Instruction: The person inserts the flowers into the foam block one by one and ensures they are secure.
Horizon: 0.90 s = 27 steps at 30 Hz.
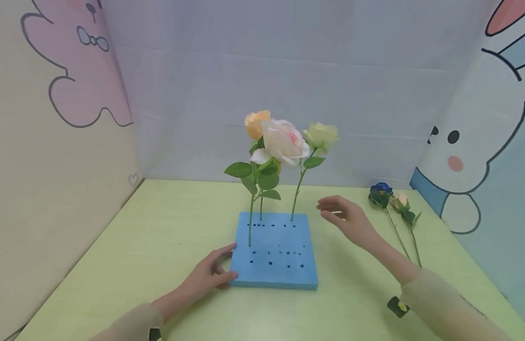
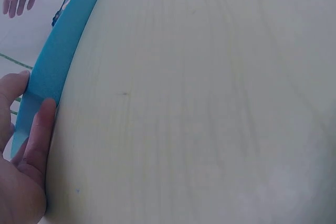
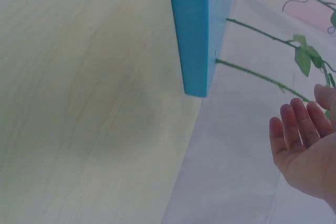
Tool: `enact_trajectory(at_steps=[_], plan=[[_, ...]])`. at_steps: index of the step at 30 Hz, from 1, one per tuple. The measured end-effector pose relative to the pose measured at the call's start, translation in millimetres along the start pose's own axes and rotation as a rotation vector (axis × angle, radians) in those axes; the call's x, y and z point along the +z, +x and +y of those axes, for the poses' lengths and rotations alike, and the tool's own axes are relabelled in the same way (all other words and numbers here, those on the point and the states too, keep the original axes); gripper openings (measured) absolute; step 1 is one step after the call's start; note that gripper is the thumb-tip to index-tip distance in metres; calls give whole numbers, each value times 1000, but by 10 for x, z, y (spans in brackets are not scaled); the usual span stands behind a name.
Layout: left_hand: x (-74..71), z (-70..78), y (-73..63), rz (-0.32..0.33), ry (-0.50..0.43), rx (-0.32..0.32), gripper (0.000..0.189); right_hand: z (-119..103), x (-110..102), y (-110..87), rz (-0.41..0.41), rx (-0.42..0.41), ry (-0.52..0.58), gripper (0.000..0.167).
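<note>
A blue foam block (image 1: 284,274) with many small holes lies on the table. Stuck upright in it are a large pale pink rose (image 1: 284,142), an orange rose (image 1: 256,124) behind it and a pale green rose (image 1: 321,136) at the right. My left hand (image 1: 207,274) touches the block's left edge; in the left wrist view its fingers (image 2: 39,140) rest against the blue side. Raised to the right of the block, my right hand (image 1: 348,220) holds nothing. In the right wrist view this hand (image 3: 307,145) has its fingers loosely extended near green stems.
A dark blue rose (image 1: 380,194) and a peach rose (image 1: 400,202) lie on the table at the right, stems toward the front. The pale yellow table (image 1: 181,218) meets a light cloth backdrop (image 1: 194,118) behind and cartoon-printed panels on both sides.
</note>
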<state>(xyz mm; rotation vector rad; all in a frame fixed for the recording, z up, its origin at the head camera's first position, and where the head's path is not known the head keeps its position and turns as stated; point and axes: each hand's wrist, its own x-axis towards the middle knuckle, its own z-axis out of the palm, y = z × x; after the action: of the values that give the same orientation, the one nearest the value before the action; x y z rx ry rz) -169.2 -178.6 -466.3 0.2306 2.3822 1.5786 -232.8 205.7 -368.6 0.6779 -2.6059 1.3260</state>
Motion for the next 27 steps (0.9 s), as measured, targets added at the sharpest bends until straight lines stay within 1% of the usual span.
enact_trajectory(at_steps=[4, 9, 13, 17, 21, 27], plan=[[7, 2, 4, 3, 2, -9, 76, 174, -226, -108, 61, 5, -52, 31], [5, -3, 16, 7, 4, -21, 76, 363, -449, -243, 147, 20, -124, 33], [-2, 3, 21, 11, -4, -22, 76, 497, -588, -320, 184, 65, -191, 36], [-5, 4, 15, 1, -12, -12, 76, 604, -678, -394, 197, 108, -232, 38], [-4, -6, 14, -6, -10, -3, 76, 705, -736, -467, 195, 126, -244, 40], [-5, -3, 6, -5, -12, -2, 76, 858, -807, -501, 159, 170, -274, 49]])
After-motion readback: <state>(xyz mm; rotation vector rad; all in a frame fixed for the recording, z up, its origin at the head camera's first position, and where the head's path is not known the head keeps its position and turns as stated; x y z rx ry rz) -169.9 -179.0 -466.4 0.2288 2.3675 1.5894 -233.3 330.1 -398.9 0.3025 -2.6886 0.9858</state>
